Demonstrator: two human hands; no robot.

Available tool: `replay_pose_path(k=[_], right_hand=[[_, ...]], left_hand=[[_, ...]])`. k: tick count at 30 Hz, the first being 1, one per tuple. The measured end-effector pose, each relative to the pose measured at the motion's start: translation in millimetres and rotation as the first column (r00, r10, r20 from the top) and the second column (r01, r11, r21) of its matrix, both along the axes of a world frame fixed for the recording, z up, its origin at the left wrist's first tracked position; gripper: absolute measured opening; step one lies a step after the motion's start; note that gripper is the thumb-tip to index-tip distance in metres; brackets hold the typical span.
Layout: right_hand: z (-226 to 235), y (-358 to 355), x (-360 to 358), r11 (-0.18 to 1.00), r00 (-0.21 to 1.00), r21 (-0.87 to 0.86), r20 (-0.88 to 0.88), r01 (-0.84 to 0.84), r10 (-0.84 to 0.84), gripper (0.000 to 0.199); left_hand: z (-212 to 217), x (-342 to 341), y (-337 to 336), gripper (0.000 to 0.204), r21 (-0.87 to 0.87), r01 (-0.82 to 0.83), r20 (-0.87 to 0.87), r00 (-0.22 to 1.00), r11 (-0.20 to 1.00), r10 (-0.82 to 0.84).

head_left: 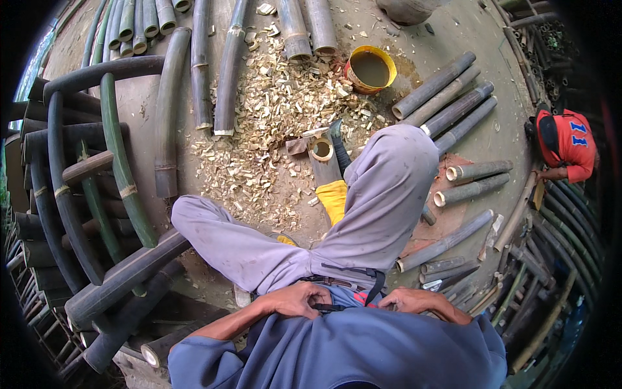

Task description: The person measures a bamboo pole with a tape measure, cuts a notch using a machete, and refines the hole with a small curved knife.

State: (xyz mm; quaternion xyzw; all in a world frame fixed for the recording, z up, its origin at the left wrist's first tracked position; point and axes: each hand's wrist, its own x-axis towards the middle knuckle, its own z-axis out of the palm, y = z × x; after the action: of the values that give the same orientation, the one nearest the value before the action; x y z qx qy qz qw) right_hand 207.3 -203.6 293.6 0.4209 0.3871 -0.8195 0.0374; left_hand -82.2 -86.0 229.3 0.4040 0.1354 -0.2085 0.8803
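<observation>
At my waist, my left hand (299, 298) is closed with bent fingers on a black strap (332, 307). Opposite it, my right hand (407, 301) has its fingers curled in at the hem of my blue shirt (337, 347); what they grip is hidden. A second length of black strap (376, 285) runs down over my grey trousers (389, 181) between the hands. Beyond my lap, a bamboo tube (326, 170) with a pale cut end lies by my foot, a yellow cloth or shoe part (332, 200) beside it. A brown block-like piece (297, 146) touches its end.
Pale wood chips (278, 117) cover the ground ahead. A yellow-rimmed bucket (370, 69) holds murky liquid. Bamboo poles (173, 117) lie ahead and right; a bamboo frame (120, 155) stands left. Another person in a red shirt (573, 146) bends at the far right.
</observation>
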Motion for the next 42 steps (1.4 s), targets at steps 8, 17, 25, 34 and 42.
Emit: replay_pose_path(k=[8,17,25,34,42], right_hand=[[-1.5,5.7,-6.3,0.991,0.995,0.133,0.094,-0.032,0.019,0.02],[-12.6,25.2,26.6,0.983,0.984,0.058,0.05,-0.174,0.171,0.039],[-64.7,104.3,127.6,0.871,0.708,0.459,0.557,0.174,-0.435,0.024],[-269.3,160.2,24.1,0.539,0.622,0.84,0.389,0.062,-0.679,0.05],[-299.4,175.2,25.3,0.64,0.604,0.714,0.386,0.282,-0.697,0.064]], left_hand=[[4.1,-9.5,7.7,0.033,-0.028,-0.004,-0.055,0.998,1.0,0.003],[9.8,-15.5,12.8,0.043,0.307,0.068,-0.08,0.996,0.949,-0.045],[18.1,0.5,25.2,0.042,0.165,0.247,-0.222,0.952,0.955,-0.208],[-20.9,13.1,136.5,0.033,0.757,-0.327,-0.323,0.566,0.566,0.758],[-130.1,97.5,145.7,0.036,0.623,-0.18,-0.334,0.819,0.761,0.467]])
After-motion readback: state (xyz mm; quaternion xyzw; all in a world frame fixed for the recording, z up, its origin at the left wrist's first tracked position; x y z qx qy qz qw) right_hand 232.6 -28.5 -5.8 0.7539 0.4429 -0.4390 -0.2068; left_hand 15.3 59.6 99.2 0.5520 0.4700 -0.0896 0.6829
